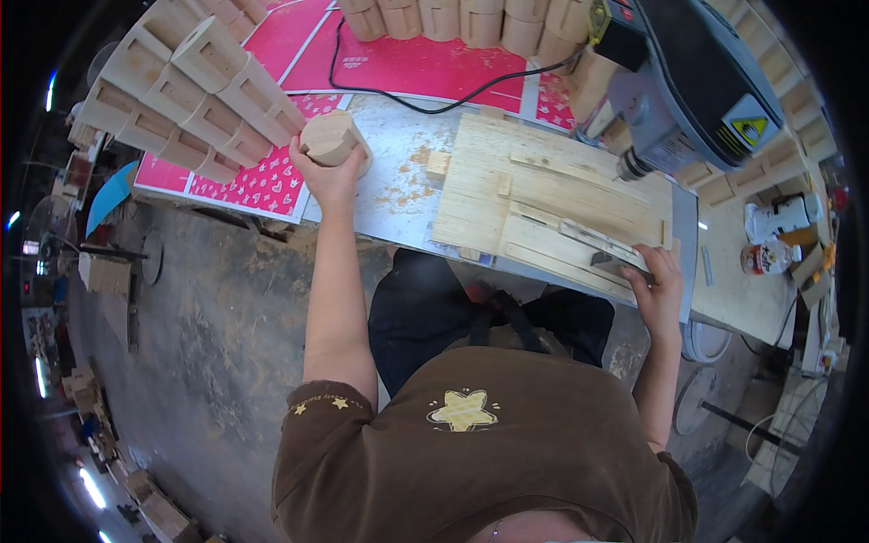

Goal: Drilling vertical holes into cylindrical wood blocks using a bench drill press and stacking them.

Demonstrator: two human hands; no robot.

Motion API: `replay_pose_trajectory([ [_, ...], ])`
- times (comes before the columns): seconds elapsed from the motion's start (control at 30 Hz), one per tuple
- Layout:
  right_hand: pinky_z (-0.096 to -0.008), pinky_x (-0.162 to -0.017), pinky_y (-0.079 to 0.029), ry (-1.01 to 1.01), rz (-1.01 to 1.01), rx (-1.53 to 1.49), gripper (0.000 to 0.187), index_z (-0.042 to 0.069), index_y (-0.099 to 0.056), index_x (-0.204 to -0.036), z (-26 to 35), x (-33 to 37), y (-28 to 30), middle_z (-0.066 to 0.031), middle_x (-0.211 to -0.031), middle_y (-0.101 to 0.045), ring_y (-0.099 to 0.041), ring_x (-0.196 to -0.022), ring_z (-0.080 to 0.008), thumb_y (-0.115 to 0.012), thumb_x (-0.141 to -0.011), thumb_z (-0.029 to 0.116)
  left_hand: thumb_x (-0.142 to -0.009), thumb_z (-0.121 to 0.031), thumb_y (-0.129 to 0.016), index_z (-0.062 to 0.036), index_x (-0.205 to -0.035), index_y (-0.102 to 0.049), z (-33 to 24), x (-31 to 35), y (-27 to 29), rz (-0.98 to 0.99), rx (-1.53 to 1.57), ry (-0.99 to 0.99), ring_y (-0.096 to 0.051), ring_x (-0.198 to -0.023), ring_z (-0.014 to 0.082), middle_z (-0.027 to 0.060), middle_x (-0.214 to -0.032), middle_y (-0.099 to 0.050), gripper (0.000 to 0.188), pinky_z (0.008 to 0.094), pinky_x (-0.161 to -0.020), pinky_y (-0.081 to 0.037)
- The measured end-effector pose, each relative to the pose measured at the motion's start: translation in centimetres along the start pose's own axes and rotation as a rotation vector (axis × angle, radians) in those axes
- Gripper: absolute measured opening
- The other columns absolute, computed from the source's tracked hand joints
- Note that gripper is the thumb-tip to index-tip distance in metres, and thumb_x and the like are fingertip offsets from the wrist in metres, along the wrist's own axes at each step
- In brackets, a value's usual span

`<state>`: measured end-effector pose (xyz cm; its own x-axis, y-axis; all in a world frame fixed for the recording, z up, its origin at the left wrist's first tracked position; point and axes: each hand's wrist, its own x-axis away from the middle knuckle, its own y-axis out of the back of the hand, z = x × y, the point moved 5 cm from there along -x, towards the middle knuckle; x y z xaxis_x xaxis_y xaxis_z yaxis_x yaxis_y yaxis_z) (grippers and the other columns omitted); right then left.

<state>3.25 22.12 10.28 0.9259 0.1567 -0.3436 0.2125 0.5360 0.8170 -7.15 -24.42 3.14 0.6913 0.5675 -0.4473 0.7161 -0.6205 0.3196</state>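
At the bench's left part, my left hand (329, 174) is closed round a pale wooden cylinder (329, 138) with a notch in its side. The cylinder stands upright on the worktop, beside stacked wooden cylinders. On the right, a plywood jig board (471, 172) with raised wooden strips lies on the bench. My right hand (659, 285) grips the near right end of a narrow pale bar (602, 240) on that board. A dark flat piece (608, 263) shows by its fingers; how it joins the bar cannot be made out. A drill chuck (634, 165) hangs above the board's far right part.
Notched wooden cylinders (186, 95) are stacked at the far left, with more along the back. A black cable (398, 107) crosses the pink sheet (434, 68). The drill press (701, 90) stands at the right, near a white bottle (769, 258). Sawdust lies on the worktop (385, 195).
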Motion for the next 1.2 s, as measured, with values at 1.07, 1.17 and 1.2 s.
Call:
replay_pose_trajectory([
  [1.07, -0.0334, -0.08, -0.044, 0.073, 0.156, -0.125, 0.029, 0.006, -0.065, -0.096, -4.6, -3.0, 0.1, -0.0051, -0.085, -0.062, -0.054, -0.087, -0.0239, -0.074, -0.069, 0.008, -0.057, -0.015, -0.086, 0.0051, -0.12, -0.057, -17.9, 9.9, -15.9, 1.957, -0.088, -0.066, -0.063, -0.094, 0.0151, 0.0135, -0.107, -0.066, 0.072, 0.0255, -0.088, -0.048],
  [1.17, -0.0361, -0.077, -0.046, 0.109, 0.127, -0.063, 0.031, 0.009, -0.065, -0.097, -4.6, -2.8, 0.2, -0.0062, -0.088, -0.064, -0.057, -0.088, -0.0266, -0.075, -0.069, 0.016, -0.06, -0.016, -0.085, 0.0049, -0.118, -0.058, -17.0, 9.3, -16.5, 1.975, 0.001, 0.136, -0.063, -0.093, 0.0148, 0.0123, -0.105, -0.067, 0.067, 0.0242, -0.088, -0.047],
  [1.2, -0.036, -0.076, -0.046, 0.11, 0.115, -0.063, 0.03, 0.009, -0.065, -0.097, -4.6, -2.7, 0.3, -0.0055, -0.088, -0.064, -0.057, -0.088, -0.0262, -0.075, -0.069, 0.016, -0.06, -0.016, -0.085, 0.0049, -0.118, -0.058, -16.8, 9.1, -16.6, 1.971, 0.001, 0.134, -0.063, -0.093, 0.0148, 0.0123, -0.105, -0.067, 0.067, 0.0242, -0.088, -0.047],
])
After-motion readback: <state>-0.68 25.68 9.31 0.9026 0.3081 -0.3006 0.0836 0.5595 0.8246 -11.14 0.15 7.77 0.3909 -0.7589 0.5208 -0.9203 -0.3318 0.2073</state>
